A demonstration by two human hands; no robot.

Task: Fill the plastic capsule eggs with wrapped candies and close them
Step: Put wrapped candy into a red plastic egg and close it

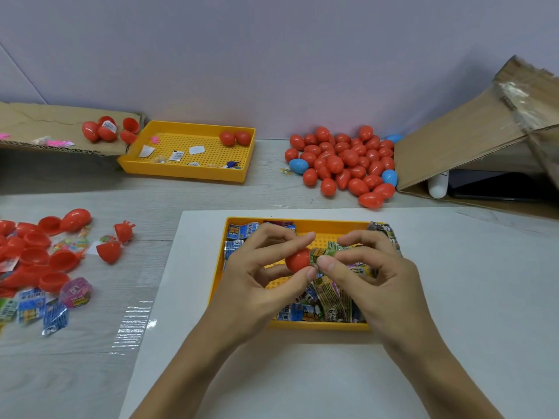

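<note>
Left hand is pinching a red egg half; right hand is pinching a green candy wrapper against it, over the yellow tray.

A tray of candies sat on a sheet; closed eggs lay behind, open halves (with more candies) left.

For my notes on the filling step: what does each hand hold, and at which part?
Left hand pinches the red plastic egg half by its rounded sides. Right hand pinches the green wrapped candy near its end at the egg.
</note>
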